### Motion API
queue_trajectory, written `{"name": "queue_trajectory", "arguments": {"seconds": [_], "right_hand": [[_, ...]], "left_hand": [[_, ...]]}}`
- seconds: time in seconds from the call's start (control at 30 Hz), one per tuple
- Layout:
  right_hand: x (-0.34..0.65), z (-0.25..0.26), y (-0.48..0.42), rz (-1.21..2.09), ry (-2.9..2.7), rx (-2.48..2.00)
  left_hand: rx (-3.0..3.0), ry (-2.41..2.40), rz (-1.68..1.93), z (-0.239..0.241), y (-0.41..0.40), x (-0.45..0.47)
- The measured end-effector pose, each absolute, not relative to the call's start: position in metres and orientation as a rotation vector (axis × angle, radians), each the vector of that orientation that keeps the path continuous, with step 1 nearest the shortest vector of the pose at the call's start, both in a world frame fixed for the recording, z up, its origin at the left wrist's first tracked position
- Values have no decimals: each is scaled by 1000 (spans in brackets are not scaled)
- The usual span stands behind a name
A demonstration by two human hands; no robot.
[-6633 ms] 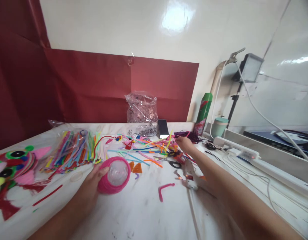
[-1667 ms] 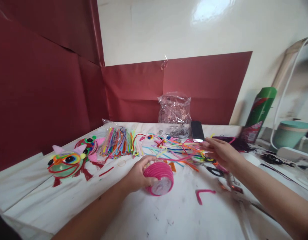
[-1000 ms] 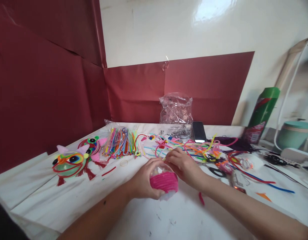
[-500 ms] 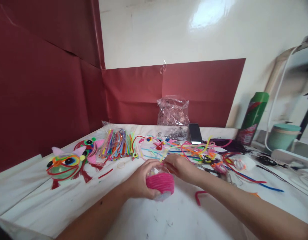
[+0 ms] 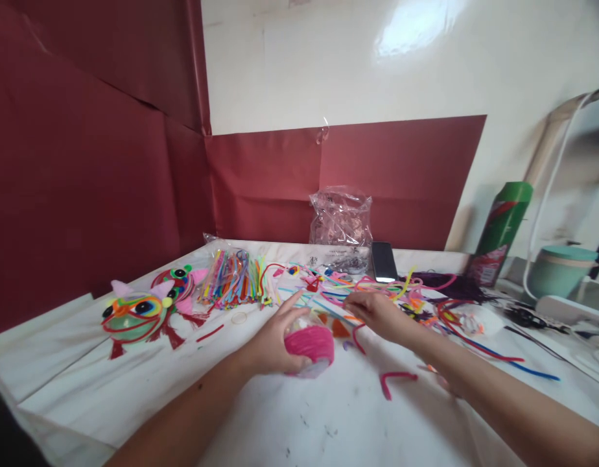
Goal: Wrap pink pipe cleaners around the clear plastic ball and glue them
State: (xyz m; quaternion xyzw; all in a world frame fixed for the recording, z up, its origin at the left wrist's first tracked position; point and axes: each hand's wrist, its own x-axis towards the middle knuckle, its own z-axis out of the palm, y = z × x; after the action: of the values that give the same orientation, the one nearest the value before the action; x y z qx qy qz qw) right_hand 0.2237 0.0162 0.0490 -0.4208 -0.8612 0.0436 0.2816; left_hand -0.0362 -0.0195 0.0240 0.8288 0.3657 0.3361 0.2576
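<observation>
My left hand (image 5: 275, 337) grips a clear ball wrapped in pink pipe cleaner (image 5: 310, 347) on the white table (image 5: 290, 415), with its index finger stretched out. My right hand (image 5: 377, 312) is just right of the ball, fingers curled, at the edge of a heap of loose coloured pipe cleaners (image 5: 372, 292). What the right fingers hold I cannot make out. A bent pink pipe cleaner piece (image 5: 395, 381) lies on the table below my right forearm.
Two finished colourful fish-like figures (image 5: 137, 312) lie at the left. A bag of bundled pipe cleaners (image 5: 234, 277), a crumpled clear bag (image 5: 341, 224) and a phone (image 5: 383, 261) stand behind. A green can (image 5: 498, 233) and a teal cup (image 5: 562, 269) are at the right.
My right hand has left the top of the pink ball and moved right toward the loose pipe cleaners. My left hand stays on the ball, its index finger now raised.
</observation>
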Motion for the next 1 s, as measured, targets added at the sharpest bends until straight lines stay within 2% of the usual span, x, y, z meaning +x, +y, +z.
{"name": "queue_trajectory", "arguments": {"seconds": [0.13, 0.33, 0.67, 1.0], "right_hand": [[192, 48, 6, 93, -2417, -1052], [175, 59, -1, -83, -2469, -1083], [232, 69, -1, -375, -2399, -1260], [286, 74, -2, -336, -2482, -1180]], "left_hand": [[2407, 825, 802, 28, -23, -38], [2301, 883, 871, 29, -21, -39], [2216, 1073, 873, 35, -26, -35], [2237, 1081, 834, 36, -24, -37]]}}
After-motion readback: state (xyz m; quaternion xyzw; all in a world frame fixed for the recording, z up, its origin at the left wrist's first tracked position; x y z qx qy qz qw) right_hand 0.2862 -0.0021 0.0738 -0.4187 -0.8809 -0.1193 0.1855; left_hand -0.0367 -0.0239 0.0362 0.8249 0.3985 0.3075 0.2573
